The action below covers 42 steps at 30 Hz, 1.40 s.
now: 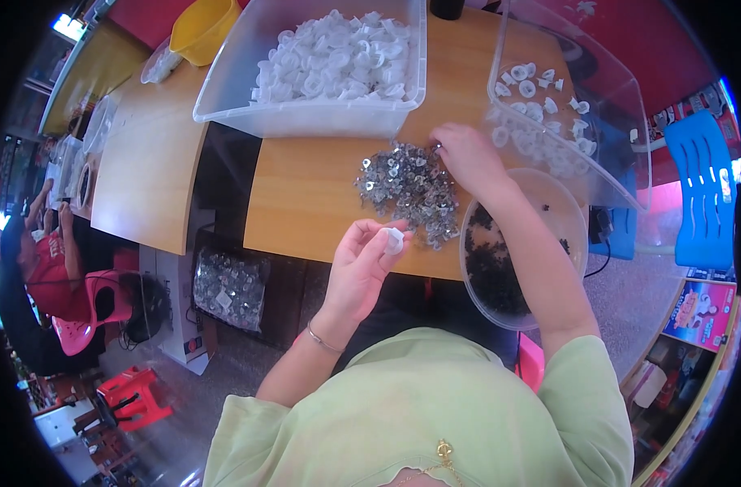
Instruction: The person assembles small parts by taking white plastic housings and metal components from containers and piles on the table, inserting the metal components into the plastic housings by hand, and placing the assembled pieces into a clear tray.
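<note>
The left hand [358, 272] pinches a white plastic cap [393, 242] between thumb and fingers just nearer than a heap of small shiny metal clips [395, 174] on the wooden table [297, 195], while the right hand [469, 160] bends its fingertips to the heap's far right edge, whether closed on a clip I cannot tell. Under the right forearm sits a round translucent tub [577, 215] of small black pieces [494, 272]; beyond, a bin [305, 122] heaped with white caps stands far left, and a clear bin [618, 166] with fewer far right.
</note>
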{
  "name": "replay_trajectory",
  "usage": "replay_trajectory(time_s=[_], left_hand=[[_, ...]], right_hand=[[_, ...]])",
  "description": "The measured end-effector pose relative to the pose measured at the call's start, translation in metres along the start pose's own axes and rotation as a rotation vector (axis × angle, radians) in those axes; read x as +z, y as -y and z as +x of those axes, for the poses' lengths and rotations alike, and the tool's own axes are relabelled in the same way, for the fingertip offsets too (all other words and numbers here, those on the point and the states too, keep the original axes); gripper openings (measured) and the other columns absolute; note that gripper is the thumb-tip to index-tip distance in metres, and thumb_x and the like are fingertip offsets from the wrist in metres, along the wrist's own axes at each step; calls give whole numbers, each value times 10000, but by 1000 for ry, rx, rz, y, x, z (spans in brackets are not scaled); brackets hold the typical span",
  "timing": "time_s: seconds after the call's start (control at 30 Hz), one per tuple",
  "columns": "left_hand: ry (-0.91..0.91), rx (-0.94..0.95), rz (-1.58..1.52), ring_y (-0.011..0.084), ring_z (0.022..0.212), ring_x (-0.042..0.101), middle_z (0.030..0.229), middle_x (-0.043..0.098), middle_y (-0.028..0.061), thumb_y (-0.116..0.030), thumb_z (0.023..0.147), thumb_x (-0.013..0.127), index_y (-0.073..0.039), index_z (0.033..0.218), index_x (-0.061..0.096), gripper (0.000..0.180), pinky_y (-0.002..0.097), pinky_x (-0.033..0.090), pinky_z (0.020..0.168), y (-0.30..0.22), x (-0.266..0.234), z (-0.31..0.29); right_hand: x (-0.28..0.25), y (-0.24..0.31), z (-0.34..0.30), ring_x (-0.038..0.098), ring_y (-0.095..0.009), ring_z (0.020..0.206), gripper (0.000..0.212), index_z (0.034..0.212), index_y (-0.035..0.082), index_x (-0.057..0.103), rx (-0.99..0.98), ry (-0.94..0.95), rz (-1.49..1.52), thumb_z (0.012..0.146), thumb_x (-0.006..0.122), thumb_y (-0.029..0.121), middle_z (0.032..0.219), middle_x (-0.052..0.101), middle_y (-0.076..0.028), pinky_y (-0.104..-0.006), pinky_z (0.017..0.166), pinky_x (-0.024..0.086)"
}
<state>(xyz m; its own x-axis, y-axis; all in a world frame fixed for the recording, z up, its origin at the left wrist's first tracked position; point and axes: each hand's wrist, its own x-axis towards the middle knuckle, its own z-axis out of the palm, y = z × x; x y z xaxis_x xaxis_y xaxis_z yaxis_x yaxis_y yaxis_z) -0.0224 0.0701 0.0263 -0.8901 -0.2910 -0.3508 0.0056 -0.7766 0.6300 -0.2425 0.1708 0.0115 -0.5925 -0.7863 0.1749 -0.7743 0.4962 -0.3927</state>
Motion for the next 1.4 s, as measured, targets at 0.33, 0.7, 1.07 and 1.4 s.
replay_trajectory(time_s=[0.33,0.7,1.07,1.4], left_hand=[[43,-59,-32,290,1083,561,1180,520,232,-101,938,463,-65,934,448,39,269,524,854,-5,0,1],[131,-108,-158,311,1082,560,1131,549,213,-107,947,441,-50,910,460,71,291,532,860,-9,7,0],[177,-150,-226,275,1042,587,1080,583,145,-158,939,484,-78,883,461,100,289,533,844,-2,7,-1],[271,-68,-228,242,1088,554,1109,564,109,-118,893,566,-73,1104,488,230,305,486,906,1,16,-3]], right_hand=[[-10,9,-9,596,-286,809,101,854,56,592,152,18,-6,755,580,72,853,602,-106,-373,695,474],[-64,44,-58,542,-58,696,83,891,9,550,298,-71,936,838,581,64,783,584,-7,-209,637,445],[-62,71,-97,537,-54,749,98,921,21,537,324,-11,1354,840,591,30,839,556,0,-200,688,444],[-59,83,-105,568,-82,771,110,1010,20,511,425,51,1580,921,486,78,856,576,-33,-209,679,459]])
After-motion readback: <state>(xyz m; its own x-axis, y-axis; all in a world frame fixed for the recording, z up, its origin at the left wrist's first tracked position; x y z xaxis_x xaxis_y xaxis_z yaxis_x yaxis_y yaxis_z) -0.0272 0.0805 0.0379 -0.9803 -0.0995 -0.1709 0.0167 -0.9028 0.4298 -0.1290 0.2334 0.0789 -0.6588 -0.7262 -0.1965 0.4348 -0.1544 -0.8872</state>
